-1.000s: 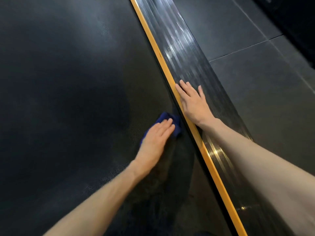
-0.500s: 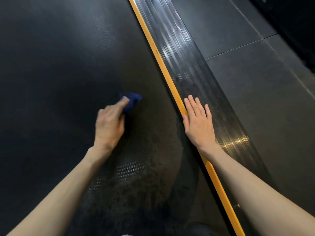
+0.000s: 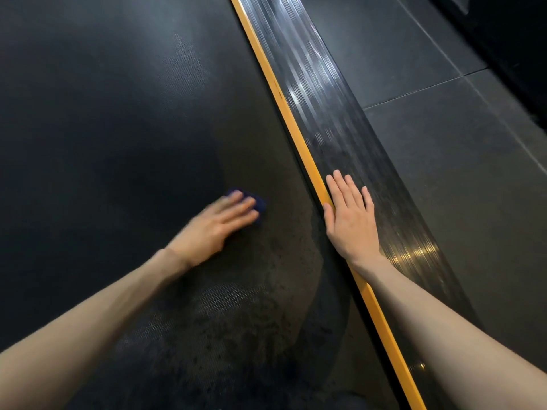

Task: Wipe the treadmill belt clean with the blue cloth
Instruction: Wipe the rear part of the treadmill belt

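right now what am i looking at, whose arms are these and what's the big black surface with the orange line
There is only one picture of this moment. It comes from a camera worn on a person's head, looking down, so the two bare arms are that person's own. The wide dark surface is a treadmill belt, with mottled marks near the bottom. The left hand presses flat on a small blue cloth lying on the belt; the hand looks blurred. The right hand rests flat, fingers straight, on the ribbed side rail, with its thumb at the orange strip that edges the belt. Neither hand is curled round anything. Grey floor tiles lie to the right.
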The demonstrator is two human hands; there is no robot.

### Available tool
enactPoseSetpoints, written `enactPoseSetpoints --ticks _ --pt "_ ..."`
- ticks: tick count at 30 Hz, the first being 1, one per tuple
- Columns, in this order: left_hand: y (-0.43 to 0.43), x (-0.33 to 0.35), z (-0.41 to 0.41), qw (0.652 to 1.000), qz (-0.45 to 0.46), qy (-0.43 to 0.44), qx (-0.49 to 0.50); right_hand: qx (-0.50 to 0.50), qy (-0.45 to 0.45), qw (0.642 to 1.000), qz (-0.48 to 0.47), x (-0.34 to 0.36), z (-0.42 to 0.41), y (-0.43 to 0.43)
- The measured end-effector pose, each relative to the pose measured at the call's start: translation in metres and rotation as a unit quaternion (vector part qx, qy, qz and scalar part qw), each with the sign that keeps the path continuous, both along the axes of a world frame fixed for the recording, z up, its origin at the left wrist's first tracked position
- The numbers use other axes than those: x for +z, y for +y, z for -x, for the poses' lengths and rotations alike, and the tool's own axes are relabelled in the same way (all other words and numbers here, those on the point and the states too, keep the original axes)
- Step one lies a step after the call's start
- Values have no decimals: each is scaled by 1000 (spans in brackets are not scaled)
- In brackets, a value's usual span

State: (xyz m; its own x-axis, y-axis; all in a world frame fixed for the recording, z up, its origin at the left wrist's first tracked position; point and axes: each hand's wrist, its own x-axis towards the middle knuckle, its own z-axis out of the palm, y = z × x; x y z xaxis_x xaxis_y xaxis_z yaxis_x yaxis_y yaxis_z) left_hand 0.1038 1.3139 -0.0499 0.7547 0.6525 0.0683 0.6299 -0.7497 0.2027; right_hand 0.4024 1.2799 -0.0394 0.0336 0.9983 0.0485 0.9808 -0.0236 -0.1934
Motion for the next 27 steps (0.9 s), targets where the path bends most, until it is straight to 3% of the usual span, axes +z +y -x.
enactPoseSetpoints --ticks 2,4,6,8,12,14,16,19,23,25,27 --pt "10 0 40 983 14 -39 176 -4 -5 1000 -2 -1 2 0" --pt "9 4 59 940 24 -44 336 -6 -11 1000 -4 -1 4 0" --pt "2 2 38 919 9 -37 392 -11 -4 1000 -1 1 4 1" --pt "-16 -4 -7 940 1 -19 341 -14 -2 1000 0 1 5 1" --pt "-87 2 -101 995 13 -9 102 -4 -7 1000 3 -1 3 0" --pt "-105 8 -109 998 61 32 1 -1 -10 1000 2 0 1 0" --pt "-91 9 -84 998 18 29 -50 4 -8 1000 3 0 0 -1" --pt "-48 -1 -27 997 -2 -18 77 3 -3 1000 4 0 1 -1" --pt "-19 6 -6 947 19 -43 319 3 -14 1000 2 -2 1 0" --pt "-37 6 -41 956 3 -57 289 1 -8 1000 7 -2 1 0" --pt "-74 0 -92 988 -9 -47 148 4 -3 1000 1 -2 1 0"
